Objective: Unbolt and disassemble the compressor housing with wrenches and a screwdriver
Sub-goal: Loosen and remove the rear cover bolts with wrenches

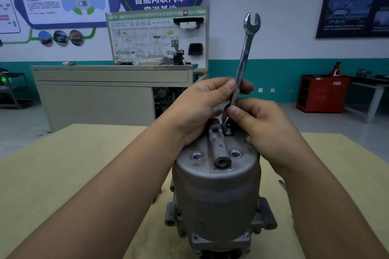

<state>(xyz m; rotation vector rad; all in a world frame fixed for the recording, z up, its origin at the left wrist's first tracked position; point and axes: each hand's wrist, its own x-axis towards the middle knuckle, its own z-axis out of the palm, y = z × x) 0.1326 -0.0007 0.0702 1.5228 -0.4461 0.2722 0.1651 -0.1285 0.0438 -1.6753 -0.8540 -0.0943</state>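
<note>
A grey metal compressor housing stands upright on the wooden table, its round end cap facing up. A silver combination wrench rises steeply from the cap's far edge. Its ring end sits over a bolt there and its open jaw points up. My left hand pinches the wrench shaft between thumb and fingers, its palm over the cap's far left edge. My right hand pinches the lower shaft just above the ring end. Two empty bolt holes and a mounting lug show on the cap's near side.
A slim metal tool peeks out on the table behind my right forearm. Beyond the table stand a grey cabinet with a wiring display board and, at the right, a red tool cart and a bench.
</note>
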